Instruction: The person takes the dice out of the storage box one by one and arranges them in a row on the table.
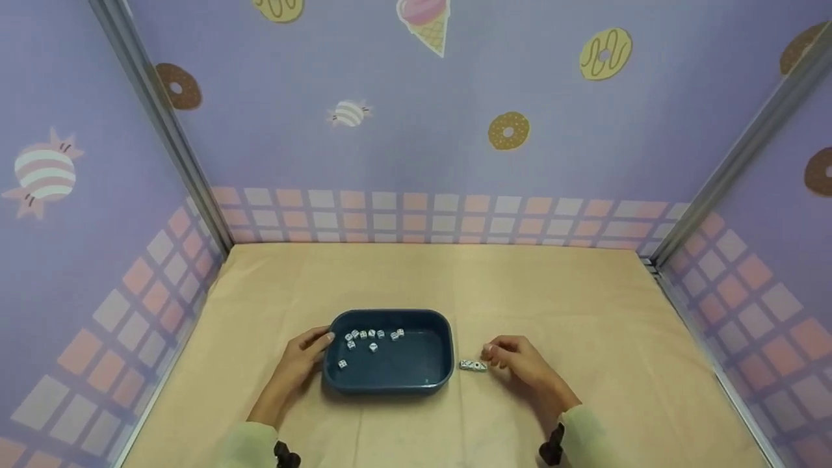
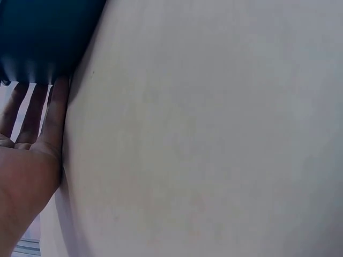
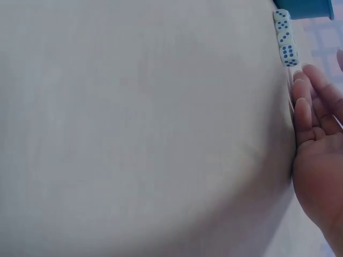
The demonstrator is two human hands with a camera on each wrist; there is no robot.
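A dark blue rectangular tray (image 1: pixel 416 380) sits on the cloth. Several small white dice (image 1: pixel 372 333) lie in its left part and along its back. My left hand (image 1: pixel 305 351) holds the tray's left end, thumb at the rim; in the left wrist view its fingers (image 2: pixel 53 115) reach to the outer wall. Right of the tray, several dice stand in a short straight row (image 3: pixel 285 38), faces together. My right hand (image 1: pixel 520 361) is at the row's right end, its fingers loosely bent with nothing held and its fingertips (image 3: pixel 303 107) just short of the last die.
A pale yellow cloth (image 1: pixel 539 286) covers the table. Purple walls (image 1: pixel 416 149) with sweets and a checked band rise at the back and both sides, joined by metal posts (image 1: pixel 175 136) at the corners.
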